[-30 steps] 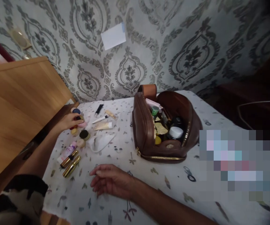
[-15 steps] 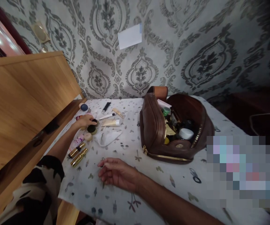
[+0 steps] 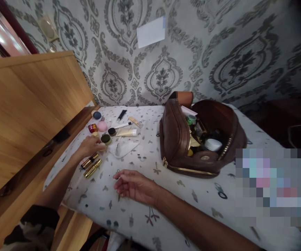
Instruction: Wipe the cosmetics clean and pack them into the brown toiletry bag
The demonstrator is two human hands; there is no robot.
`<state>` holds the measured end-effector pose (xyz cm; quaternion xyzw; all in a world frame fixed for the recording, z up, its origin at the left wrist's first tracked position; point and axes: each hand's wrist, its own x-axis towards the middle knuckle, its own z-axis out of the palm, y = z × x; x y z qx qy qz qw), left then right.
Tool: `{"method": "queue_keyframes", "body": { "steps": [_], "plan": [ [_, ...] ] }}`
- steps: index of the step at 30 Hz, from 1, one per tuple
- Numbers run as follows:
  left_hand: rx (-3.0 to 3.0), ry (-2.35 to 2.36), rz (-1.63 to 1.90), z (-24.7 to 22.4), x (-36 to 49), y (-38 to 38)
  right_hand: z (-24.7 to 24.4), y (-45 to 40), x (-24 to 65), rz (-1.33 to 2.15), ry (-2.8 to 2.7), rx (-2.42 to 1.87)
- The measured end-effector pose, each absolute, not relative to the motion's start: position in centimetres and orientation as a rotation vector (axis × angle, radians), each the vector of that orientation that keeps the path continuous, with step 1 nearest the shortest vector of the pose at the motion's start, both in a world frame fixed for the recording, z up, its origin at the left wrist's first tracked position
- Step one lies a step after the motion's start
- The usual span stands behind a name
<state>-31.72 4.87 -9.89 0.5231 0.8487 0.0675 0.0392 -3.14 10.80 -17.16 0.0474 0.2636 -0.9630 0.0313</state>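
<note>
My left hand (image 3: 90, 146) is over the small cosmetics at the left of the cloth, its fingers around a small pale round item that they partly hide. Just right of it is a dark-lidded jar (image 3: 105, 139), with a smaller black-lidded jar (image 3: 112, 131) behind. Two gold tubes (image 3: 92, 168) lie nearer me. A white cloth piece (image 3: 123, 148) rests right of the fingers. My right hand (image 3: 133, 186) hovers palm sideways over the middle of the cloth, fingers loosely curled and apart, holding nothing.
An open brown bag (image 3: 187, 153) full of cosmetics stands to the right. Behind the jars are a cream tube (image 3: 126, 132), a black tube (image 3: 122, 114), a pink sponge (image 3: 102, 126) and a red jar (image 3: 92, 128). A wooden panel (image 3: 35, 97) borders the left.
My left hand has moved back toward me from the dark-lidded jars to the pale round item, uncovering the pink sponge. The view has shifted slightly; my right hand keeps its pose.
</note>
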Motion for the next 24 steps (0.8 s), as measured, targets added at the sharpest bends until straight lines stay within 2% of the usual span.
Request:
{"method": "queue_keyframes", "body": {
  "steps": [6,8,14,19,24],
  "plan": [
    [1.588,2.731,0.233,-9.7,-29.6,4.2,-17.1,10.8,-3.0,-2.969,0.828,0.153],
    [1.597,2.707,0.359,-9.0,-28.5,3.7,-17.0,10.8,-3.0,-2.970,0.822,0.165],
    [1.498,2.073,0.954,-9.3,-22.2,1.9,-16.6,10.9,-3.2,-3.113,0.794,0.286],
    [1.548,1.926,1.062,-10.4,-18.6,1.0,-16.7,11.0,-3.4,-3.248,0.837,0.342],
    [1.646,1.855,1.054,-10.4,-19.5,0.9,-16.3,11.4,-2.9,-3.307,0.919,0.447]
  ]
}}
